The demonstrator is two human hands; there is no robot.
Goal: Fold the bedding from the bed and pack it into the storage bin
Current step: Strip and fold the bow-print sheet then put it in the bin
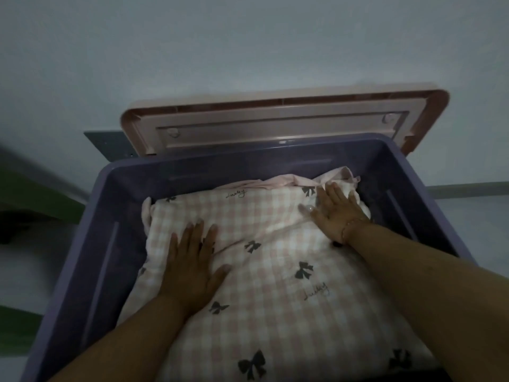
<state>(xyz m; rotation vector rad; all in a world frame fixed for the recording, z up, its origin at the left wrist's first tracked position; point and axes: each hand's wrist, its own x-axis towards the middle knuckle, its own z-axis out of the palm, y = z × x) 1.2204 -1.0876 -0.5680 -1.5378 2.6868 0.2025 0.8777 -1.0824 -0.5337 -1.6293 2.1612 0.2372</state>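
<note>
Fingers (192,232) of the left hand (190,268) lie straight and spread, grasping nothing, flat on the folded pink gingham bedding (275,271) inside the purple storage bin (91,244); those of the right hand (334,213) are likewise extended and released, pressing the fabric near the bin's far right corner. The bedding, printed with dark bows and small script lettering, already sits within the bin's walls and fills most of its floor, with a plain pink edge bunched against the far wall. Behind the bin, its pink lid (275,119) stands propped against the pale wall (248,37). The step in hand appears to be pressing the bundle down and smoothing it so that it lies level. Doing it well likely means keeping both palms flat, pushing trapped air outward from the middle toward the sides, and tucking the raised far edge under so nothing rides above the rim when the lid goes on. A diagonal crease runs between the two hands and would want flattening too. The left hand rests toward the bundle's near left part, the right toward its far right, well apart, so the cloth lies directly beneath both and stretches between them. The light is dim and the near right corner of the bin is hidden by the forearm.
</note>
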